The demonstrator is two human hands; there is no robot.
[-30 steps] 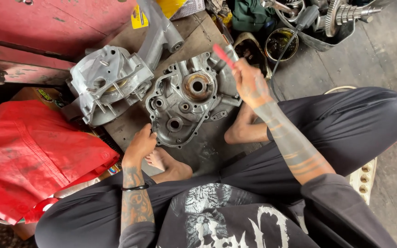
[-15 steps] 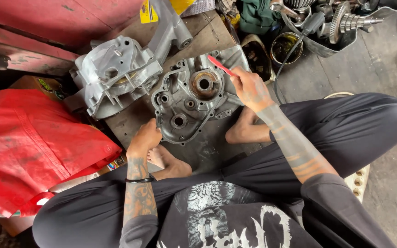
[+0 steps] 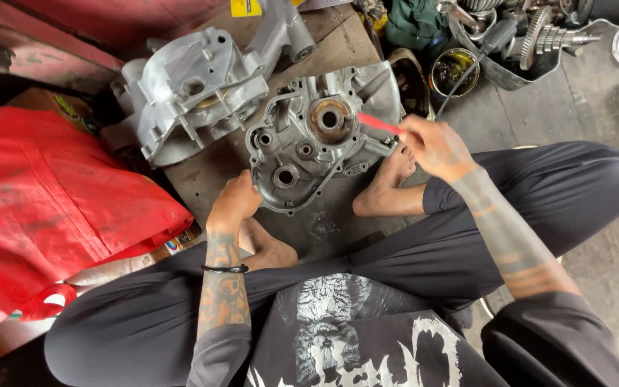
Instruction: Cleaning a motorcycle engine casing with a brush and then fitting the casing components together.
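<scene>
Centrally, a grey cast-metal engine case half with round bearing bores [image 3: 317, 140] is laid flat on a worn, stained wooden board [image 3: 338, 43], just beyond the crossed bare feet of a seated person. The left hand [image 3: 234, 204] is set against the near left rim of this casing, fingers curled over the edge and gripping it. The right hand [image 3: 431, 147] is closed around a slim red-handled tool [image 3: 377, 123], which is held over the right side of the casing with its red end pointed left towards the large rusty central bore; whether the tip touches the metal cannot be told.

A second silver-grey cast engine case half [image 3: 195, 89] is placed to the far left of the first, tilted and nearly touching it. A crumpled red fabric bag [image 3: 44, 201] is spread at the left, well apart from the hands. At the far right, a dark metal tray of steel gears and shafts [image 3: 539, 36] is seen on the concrete floor [image 3: 610, 236], and a small round tin with yellowish liquid [image 3: 454, 70] is set just beside it. A dark green rag [image 3: 413, 21] is bunched at the far edge, near the tin.

Both forearms are tattooed, and a thin black band [image 3: 225, 269] is worn on the left wrist. Black trousers and a black printed shirt are seen nearest the camera
</scene>
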